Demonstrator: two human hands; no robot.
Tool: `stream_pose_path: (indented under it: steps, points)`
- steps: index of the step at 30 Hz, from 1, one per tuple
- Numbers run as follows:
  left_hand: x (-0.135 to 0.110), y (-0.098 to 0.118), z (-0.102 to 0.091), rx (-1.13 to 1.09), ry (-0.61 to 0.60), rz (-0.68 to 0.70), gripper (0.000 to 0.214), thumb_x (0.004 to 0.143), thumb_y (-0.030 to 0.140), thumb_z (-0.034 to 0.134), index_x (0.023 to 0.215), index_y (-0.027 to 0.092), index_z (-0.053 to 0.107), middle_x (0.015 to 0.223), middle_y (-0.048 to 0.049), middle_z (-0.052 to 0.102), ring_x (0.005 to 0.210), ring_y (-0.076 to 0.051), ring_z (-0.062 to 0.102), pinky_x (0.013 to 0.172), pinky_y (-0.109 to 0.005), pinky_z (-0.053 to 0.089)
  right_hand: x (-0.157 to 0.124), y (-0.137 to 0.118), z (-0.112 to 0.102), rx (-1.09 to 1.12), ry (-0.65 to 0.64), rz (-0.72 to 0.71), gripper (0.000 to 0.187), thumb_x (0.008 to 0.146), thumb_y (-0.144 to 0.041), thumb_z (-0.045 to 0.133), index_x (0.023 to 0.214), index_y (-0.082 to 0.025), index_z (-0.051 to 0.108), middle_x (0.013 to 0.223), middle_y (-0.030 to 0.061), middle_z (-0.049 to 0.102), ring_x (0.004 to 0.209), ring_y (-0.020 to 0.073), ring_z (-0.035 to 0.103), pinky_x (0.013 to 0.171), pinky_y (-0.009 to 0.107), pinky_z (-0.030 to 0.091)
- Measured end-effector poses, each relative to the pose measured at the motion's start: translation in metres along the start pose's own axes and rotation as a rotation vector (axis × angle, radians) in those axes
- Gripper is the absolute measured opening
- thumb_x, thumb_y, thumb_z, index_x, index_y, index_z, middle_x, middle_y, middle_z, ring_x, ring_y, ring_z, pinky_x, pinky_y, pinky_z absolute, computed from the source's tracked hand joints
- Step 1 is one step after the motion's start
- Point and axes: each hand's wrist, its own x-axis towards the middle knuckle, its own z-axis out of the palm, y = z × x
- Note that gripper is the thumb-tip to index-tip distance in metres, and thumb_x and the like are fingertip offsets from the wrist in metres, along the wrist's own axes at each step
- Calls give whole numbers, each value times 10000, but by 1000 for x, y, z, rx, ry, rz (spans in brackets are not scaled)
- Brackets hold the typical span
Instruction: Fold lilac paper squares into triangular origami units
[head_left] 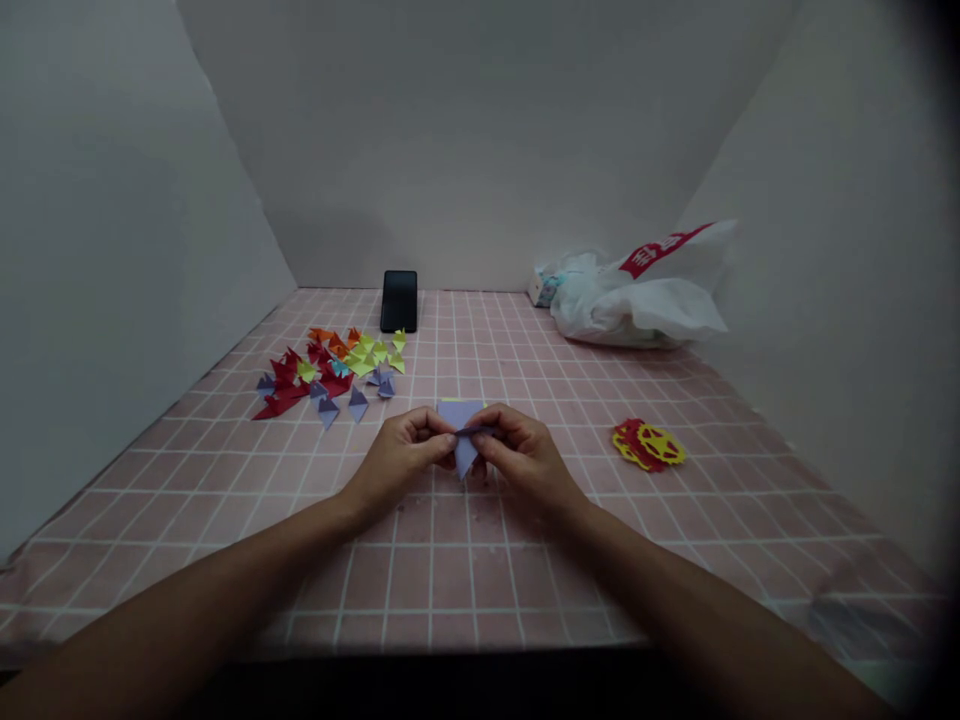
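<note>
A small purple paper piece (pixel 463 428), folded to a point at the bottom, is pinched between both hands at the middle of the pink checked tablecloth (pixel 450 560). My left hand (pixel 405 450) grips its left side with thumb and fingers closed. My right hand (pixel 521 455) grips its right side the same way, fingertips meeting the left hand's along a fold line. Both hands hover just above the cloth.
A pile of folded paper triangles (pixel 330 370) in red, orange, yellow and purple lies at the left. A black phone (pixel 399 300) leans on the back wall. A white plastic bag (pixel 637 295) sits back right. Red and yellow paper cutouts (pixel 647 445) lie at the right.
</note>
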Motion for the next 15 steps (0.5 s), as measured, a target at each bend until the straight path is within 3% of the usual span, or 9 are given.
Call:
stream_pose_path:
  steps: [15]
  points:
    - [-4,2,3,-169,2,-31,146,740,206,703,827,155,598,678,16,656,589,-118,647,620,-256,528,-1,-1,0,56,-21,-54,78,823,-169,631,853,-200,696,670,-37,633,534,86,593,527,229,478]
